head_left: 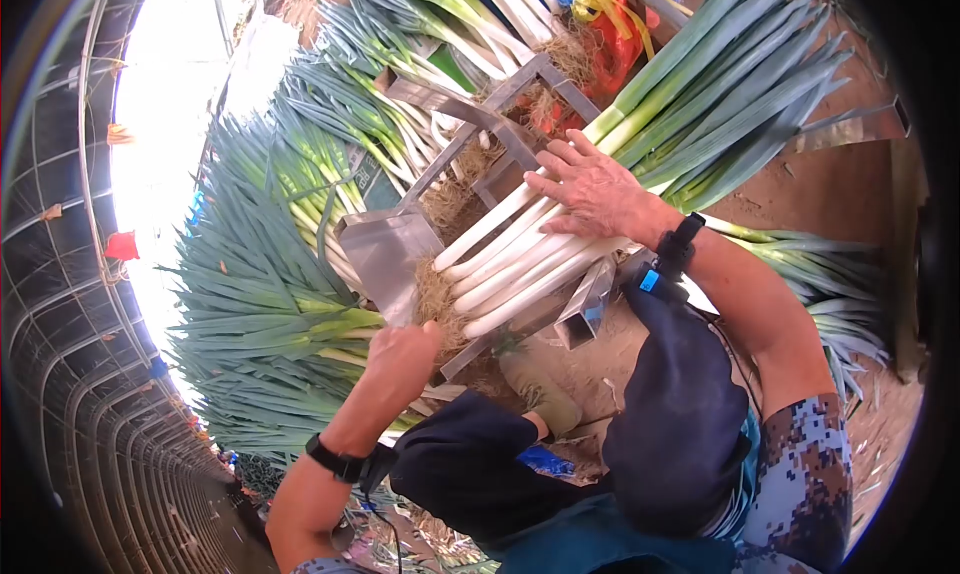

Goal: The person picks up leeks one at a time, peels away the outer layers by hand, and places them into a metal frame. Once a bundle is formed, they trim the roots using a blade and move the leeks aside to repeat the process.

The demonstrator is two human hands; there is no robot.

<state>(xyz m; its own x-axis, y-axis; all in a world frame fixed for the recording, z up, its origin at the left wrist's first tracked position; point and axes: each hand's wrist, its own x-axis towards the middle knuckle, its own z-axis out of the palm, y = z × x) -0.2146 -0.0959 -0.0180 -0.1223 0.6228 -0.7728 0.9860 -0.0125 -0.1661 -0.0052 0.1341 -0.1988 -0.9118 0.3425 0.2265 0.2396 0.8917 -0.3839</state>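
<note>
A bunch of leeks [540,259] lies across a metal frame [590,299], white stalks toward the lower left and green leaves toward the upper right. My right hand [600,194] rests on top of the stalks with its fingers stretched out and apart. At the root end, my left hand [405,356] is closed in a fist beside the brown roots [436,296]. Whatever it may hold is hidden. An upright metal plate [385,259] stands at the root end, just above my left hand.
Heaps of leeks [270,304] lie on the left and at the back, with more leaves [830,274] at the right. Red and yellow plastic [612,34] hangs behind the frame. My knees [680,404] are close below it. A ribbed greenhouse wall [90,374] runs along the left.
</note>
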